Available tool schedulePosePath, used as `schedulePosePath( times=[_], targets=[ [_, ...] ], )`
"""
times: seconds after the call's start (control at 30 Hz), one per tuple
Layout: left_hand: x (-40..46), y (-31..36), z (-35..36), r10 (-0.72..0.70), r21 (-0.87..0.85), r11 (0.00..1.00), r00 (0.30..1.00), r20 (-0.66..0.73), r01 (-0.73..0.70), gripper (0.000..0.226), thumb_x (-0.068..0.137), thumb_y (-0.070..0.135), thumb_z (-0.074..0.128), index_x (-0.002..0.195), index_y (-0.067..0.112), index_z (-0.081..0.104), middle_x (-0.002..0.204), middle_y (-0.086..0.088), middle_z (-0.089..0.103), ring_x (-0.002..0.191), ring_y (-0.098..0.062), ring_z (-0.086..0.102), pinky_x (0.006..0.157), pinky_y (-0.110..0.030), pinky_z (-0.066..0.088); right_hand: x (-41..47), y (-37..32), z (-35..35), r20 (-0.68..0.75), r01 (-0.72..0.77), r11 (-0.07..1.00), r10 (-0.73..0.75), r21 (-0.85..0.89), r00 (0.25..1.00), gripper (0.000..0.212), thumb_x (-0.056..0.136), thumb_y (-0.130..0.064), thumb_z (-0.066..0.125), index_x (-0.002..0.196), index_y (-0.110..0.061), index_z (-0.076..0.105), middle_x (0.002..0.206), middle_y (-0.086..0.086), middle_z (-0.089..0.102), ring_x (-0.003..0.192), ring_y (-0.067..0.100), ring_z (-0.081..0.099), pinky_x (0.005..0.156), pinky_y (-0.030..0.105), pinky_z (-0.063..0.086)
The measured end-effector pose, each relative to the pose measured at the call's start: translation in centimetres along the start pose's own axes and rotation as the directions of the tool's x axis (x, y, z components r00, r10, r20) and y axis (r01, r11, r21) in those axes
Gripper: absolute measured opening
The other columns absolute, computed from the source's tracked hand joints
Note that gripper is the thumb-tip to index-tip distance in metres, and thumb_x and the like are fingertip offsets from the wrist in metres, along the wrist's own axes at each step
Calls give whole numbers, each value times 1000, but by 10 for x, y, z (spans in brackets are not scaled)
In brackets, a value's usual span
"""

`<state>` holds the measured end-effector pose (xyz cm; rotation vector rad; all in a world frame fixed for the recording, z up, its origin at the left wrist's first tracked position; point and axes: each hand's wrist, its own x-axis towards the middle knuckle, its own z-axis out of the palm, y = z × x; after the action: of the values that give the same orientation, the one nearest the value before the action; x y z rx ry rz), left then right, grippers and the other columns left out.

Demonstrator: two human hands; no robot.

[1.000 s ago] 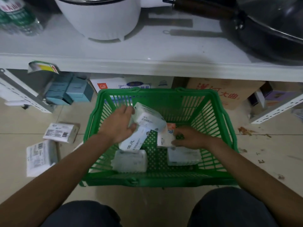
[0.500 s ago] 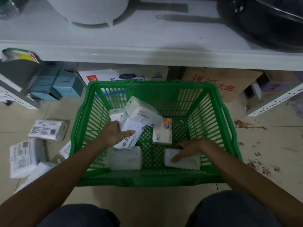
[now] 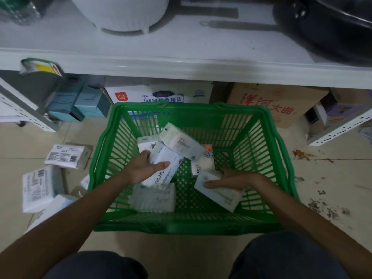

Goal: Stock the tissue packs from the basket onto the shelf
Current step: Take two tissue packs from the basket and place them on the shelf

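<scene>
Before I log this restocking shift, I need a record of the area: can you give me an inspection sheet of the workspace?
Surface: tiled floor, stained and littered with debris on the right.
Job's things: green basket on the floor, several tissue packs inside; white shelf above it holds no tissue packs in view.
Clutter: loose packs on the floor left of the basket.
Hands: left hand grips a white pack; right hand grips another pack, lifted at one end.
Cables: nothing seen.
Surroundings: white pot and dark pan on the shelf; cardboard boxes and teal boxes under it.
</scene>
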<state>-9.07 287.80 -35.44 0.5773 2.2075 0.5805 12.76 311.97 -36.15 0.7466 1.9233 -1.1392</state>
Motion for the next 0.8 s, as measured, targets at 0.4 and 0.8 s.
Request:
schedulePosePath(
  times=[0.4,0.8],
  targets=[
    [-10,-12,5,-72,-191,977,988,136,98,79,73,79,69,130,26,58,129,3,63,116,-23,59,98,-40,48,7,4,10,104,-125,968,105,217,989,102,40,-79,88,118,-14,77,113,11,80,107,30,76,102,49,58],
    [-15,-17,7,-90,-145,982,972,219,123,67,68,34,94,126,23,62,119,-3,73,104,-23,70,90,-49,62,2,-3,18,342,-279,908,166,313,925,74,72,-51,90,134,-16,67,136,17,70,128,33,65,113,49,50]
  ],
)
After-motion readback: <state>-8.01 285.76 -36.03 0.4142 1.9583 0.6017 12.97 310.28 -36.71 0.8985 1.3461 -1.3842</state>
